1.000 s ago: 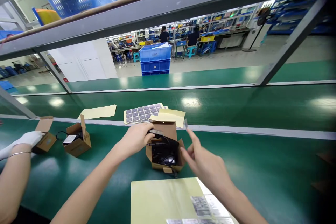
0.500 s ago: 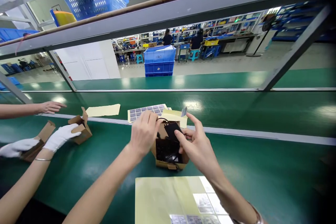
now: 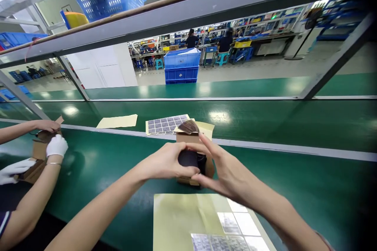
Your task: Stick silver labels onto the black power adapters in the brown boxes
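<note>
Black item (image 3: 187,159) sits at the mouth of the open cardboard box (image 3: 189,138); can't tell if in or just above it. Left hand (image 3: 165,160) is nearer: grip curled around the item's left side, thumb on the near side, so item lies directly right of that palm. Right hand (image 3: 228,168) brackets it from the right; contact unclear, grip can't be told. Long axis masked by fingers. Label sheet (image 3: 176,219) on the surface (image 3: 123,204), near side of box.
</note>
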Available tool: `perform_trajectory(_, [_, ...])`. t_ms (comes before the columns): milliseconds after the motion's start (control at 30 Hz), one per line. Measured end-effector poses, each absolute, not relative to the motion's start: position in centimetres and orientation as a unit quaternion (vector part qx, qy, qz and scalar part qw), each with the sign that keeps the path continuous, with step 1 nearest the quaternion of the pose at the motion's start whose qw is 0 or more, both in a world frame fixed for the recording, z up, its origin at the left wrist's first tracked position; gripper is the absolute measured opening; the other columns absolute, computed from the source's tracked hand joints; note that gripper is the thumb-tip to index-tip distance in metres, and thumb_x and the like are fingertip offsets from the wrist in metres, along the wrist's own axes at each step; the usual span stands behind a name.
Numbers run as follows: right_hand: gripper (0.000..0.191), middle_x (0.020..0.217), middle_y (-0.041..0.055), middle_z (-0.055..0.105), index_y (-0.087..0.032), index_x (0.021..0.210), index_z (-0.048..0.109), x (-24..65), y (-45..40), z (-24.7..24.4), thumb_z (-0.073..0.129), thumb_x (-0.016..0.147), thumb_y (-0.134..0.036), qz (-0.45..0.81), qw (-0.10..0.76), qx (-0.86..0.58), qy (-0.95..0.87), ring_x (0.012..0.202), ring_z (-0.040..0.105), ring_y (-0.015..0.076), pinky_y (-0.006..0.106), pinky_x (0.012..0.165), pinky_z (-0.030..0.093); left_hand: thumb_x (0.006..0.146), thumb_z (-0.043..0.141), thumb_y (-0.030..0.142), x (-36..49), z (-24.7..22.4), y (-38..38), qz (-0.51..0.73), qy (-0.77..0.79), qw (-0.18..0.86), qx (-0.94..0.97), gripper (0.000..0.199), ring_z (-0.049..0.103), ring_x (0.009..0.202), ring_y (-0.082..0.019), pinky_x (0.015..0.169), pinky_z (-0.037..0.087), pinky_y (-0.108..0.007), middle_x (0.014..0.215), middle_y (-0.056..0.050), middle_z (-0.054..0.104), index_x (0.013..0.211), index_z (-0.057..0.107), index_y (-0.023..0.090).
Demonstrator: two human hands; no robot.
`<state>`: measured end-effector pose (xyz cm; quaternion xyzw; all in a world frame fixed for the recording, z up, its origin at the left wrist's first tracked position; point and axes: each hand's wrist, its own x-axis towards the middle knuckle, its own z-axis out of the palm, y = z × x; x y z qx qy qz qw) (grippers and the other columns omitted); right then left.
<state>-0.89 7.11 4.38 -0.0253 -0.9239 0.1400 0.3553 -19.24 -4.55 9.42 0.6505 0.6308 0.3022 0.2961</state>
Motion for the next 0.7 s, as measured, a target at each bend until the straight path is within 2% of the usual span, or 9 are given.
perform_trajectory(100, [0.078,0.079,0.0008,0.070,-0.022,0.159,0.000,-1.6,8.9,4.0,0.047,0.100,-0.041,0.268,0.277,-0.097,-0.918,0.065,0.068,0.0190,0.032,0.063,0.058,0.078,0.073,0.026,-20.0,9.1,-5.1,0.314,0.644,0.272,0.643,0.044,0.062,0.086,-0.020,0.072,0.050,-0.029,0.103,-0.005,0.066,0.118,0.055,0.020])
perform_trajectory(133, [0.075,0.073,-0.0019,0.066,-0.020,0.159,0.000,-1.7,9.2,3.8,0.044,0.102,-0.040,0.312,0.269,-0.122,-0.903,0.060,0.065,0.0170,0.030,0.061,0.057,0.078,0.073,0.023,-20.3,8.8,-5.2,0.318,0.640,0.261,0.649,0.044,0.061,0.086,-0.020,0.073,0.050,-0.029,0.103,-0.004,0.065,0.119,0.055,0.021])
perform_trajectory(200, [0.068,0.078,-0.0003,0.065,-0.021,0.158,0.011,-1.5,9.5,3.8,0.043,0.102,-0.040,0.356,0.303,-0.162,-0.869,0.065,0.065,0.0162,0.030,0.066,0.057,0.079,0.072,0.018,-20.5,8.0,-5.5,0.337,0.625,0.230,0.665,0.041,0.061,0.094,-0.019,0.081,0.051,-0.030,0.110,-0.005,0.063,0.118,0.058,0.021])
perform_trajectory(233, [0.062,0.087,0.0028,0.066,-0.022,0.155,0.024,-1.2,9.5,4.0,0.047,0.100,-0.042,0.349,0.344,-0.181,-0.853,0.072,0.066,0.0168,0.032,0.072,0.057,0.080,0.072,0.016,-20.5,7.6,-5.6,0.355,0.621,0.210,0.667,0.041,0.060,0.099,-0.020,0.085,0.051,-0.030,0.115,-0.006,0.062,0.118,0.060,0.022])
perform_trajectory(300, [0.042,0.105,0.0072,0.063,-0.025,0.131,0.056,-0.5,9.2,4.8,0.059,0.094,-0.044,0.329,0.436,-0.208,-0.812,0.088,0.065,0.0190,0.035,0.083,0.056,0.081,0.070,0.013,-20.0,6.5,-5.7,0.397,0.620,0.177,0.653,0.045,0.060,0.107,-0.020,0.090,0.051,-0.031,0.121,-0.007,0.060,0.123,0.058,0.023])
perform_trajectory(333, [0.031,0.107,0.0072,0.062,-0.025,0.114,0.064,-0.1,8.8,5.3,0.063,0.090,-0.045,0.340,0.461,-0.213,-0.791,0.090,0.064,0.0196,0.034,0.084,0.055,0.081,0.070,0.013,-19.6,6.0,-5.8,0.418,0.623,0.169,0.639,0.050,0.060,0.109,-0.021,0.093,0.052,-0.033,0.122,-0.008,0.060,0.127,0.055,0.023])
perform_trajectory(400, [0.024,0.095,0.0053,0.063,-0.024,0.090,0.065,0.5,7.8,6.2,0.066,0.087,-0.048,0.424,0.433,-0.213,-0.767,0.082,0.064,0.0187,0.030,0.073,0.057,0.079,0.071,0.012,-18.6,5.0,-6.0,0.452,0.627,0.166,0.612,0.062,0.062,0.109,-0.021,0.097,0.052,-0.035,0.123,-0.008,0.062,0.135,0.047,0.023])
perform_trajectory(500, [0.030,0.074,0.0019,0.061,-0.023,0.082,0.062,0.7,5.9,6.7,0.064,0.088,-0.052,0.551,0.311,-0.216,-0.744,0.065,0.061,0.0161,0.025,0.055,0.053,0.077,0.073,0.011,-17.2,4.0,-6.4,0.474,0.629,0.184,0.588,0.074,0.066,0.105,-0.020,0.095,0.055,-0.037,0.122,-0.006,0.064,0.141,0.038,0.025])
perform_trajectory(700, [0.031,0.074,0.0020,0.064,-0.022,0.082,0.061,-0.1,4.2,5.1,0.061,0.089,-0.053,0.539,0.306,-0.253,-0.744,0.066,0.063,0.0166,0.026,0.059,0.053,0.076,0.071,0.009,-16.4,2.9,-7.0,0.499,0.622,0.175,0.578,0.077,0.068,0.102,-0.019,0.093,0.059,-0.036,0.124,-0.006,0.064,0.142,0.035,0.027])
